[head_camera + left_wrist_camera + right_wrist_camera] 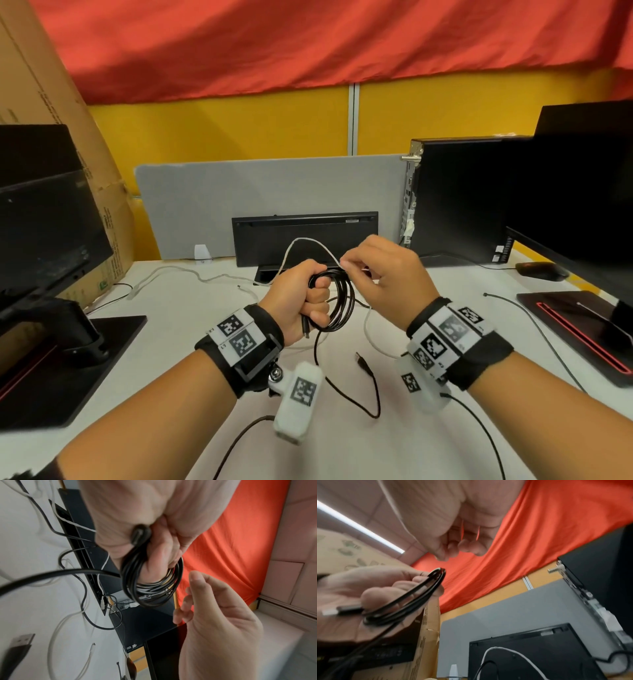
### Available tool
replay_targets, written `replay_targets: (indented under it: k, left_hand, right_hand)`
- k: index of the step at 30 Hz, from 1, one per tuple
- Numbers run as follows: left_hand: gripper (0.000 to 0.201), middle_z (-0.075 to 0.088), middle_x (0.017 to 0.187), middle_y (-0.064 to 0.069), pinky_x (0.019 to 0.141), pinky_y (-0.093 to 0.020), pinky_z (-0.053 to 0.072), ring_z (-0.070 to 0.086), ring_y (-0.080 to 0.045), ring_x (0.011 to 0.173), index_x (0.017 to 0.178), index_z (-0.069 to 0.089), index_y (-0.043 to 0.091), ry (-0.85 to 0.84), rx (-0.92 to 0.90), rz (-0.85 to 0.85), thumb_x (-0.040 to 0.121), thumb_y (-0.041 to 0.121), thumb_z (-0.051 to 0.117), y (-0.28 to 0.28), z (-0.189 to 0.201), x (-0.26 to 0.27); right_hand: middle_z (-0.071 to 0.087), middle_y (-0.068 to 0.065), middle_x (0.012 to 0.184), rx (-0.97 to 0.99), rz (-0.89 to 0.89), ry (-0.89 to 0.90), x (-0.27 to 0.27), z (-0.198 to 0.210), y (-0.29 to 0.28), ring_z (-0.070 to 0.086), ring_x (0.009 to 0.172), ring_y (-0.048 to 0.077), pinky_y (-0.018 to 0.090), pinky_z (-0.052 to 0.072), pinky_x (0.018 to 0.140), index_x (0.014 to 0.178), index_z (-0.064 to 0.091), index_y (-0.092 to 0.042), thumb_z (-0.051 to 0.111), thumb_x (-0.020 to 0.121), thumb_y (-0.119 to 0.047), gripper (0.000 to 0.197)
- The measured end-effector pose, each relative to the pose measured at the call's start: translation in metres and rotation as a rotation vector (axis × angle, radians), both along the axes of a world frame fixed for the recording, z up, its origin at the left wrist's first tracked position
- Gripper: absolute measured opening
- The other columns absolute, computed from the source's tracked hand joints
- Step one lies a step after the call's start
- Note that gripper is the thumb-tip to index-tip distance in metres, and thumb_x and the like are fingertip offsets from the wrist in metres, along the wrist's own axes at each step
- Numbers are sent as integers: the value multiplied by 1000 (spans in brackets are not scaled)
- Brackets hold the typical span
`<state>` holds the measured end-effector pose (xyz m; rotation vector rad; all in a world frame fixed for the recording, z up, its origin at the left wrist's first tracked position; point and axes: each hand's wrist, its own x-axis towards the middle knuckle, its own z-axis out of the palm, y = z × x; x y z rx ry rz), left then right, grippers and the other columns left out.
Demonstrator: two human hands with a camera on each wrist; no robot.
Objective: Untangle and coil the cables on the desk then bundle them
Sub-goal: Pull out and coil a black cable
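- Two hands work above the white desk, close together in front of a black keyboard that stands on edge against a grey divider panel.
- The left hand is closed in a fist around a coil of black cable, holding it upright off the desk; the left wrist view shows several loops bunched through the fist.
- One short end of the black cable with a plug pokes down out of the bottom of the fist; the right wrist view shows this plug's metal tip.
- A loose tail of the black cable drops from the coil and runs over the desk to a USB plug lying flat between the two forearms.
- The right hand sits just right of the coil, fingers curled, thumb and forefinger pinching a white cable at the top of the coil.
- That white cable arches up over the keyboard and trails away to the left across the desk.
- Another white strand hangs down below the right hand onto the desk.
- A thin dark cable lies apart on the right, near a monitor base.
- A black computer tower stands at the back right.
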<state>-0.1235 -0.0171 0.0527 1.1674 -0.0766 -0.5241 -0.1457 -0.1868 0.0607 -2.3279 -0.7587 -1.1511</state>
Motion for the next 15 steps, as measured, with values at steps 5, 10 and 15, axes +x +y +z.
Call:
replay_targets:
  k: [5, 10, 15]
  left_hand:
    - [43, 19, 50, 6, 35, -20, 24, 16, -8, 38, 55, 43, 18, -74, -6, 61, 97, 26, 39, -5, 6, -1]
    - [44, 22, 49, 5, 36, -20, 25, 19, -9, 37, 54, 44, 18, -111, -9, 57, 97, 26, 39, -9, 6, -4]
    - [42, 23, 52, 3, 38, -21, 24, 19, -9, 40, 56, 46, 17, -139, 30, 81, 97, 26, 40, -9, 4, -5]
  right_hand:
    - [57, -8, 76, 183, -9, 196, -4, -8, 7, 50, 63, 2, 21, 46, 60, 95, 67, -18, 73, 80, -25, 17]
    - [65, 5, 70, 242, -57, 474, -3, -16, 16, 57, 64, 17, 27, 48, 60, 82, 69, -9, 66, 86, -26, 18]
    - [56, 1, 59, 381, 14, 629, 0, -16, 23, 45, 52, 9, 21, 39, 51, 69, 67, -11, 60, 87, -10, 19]
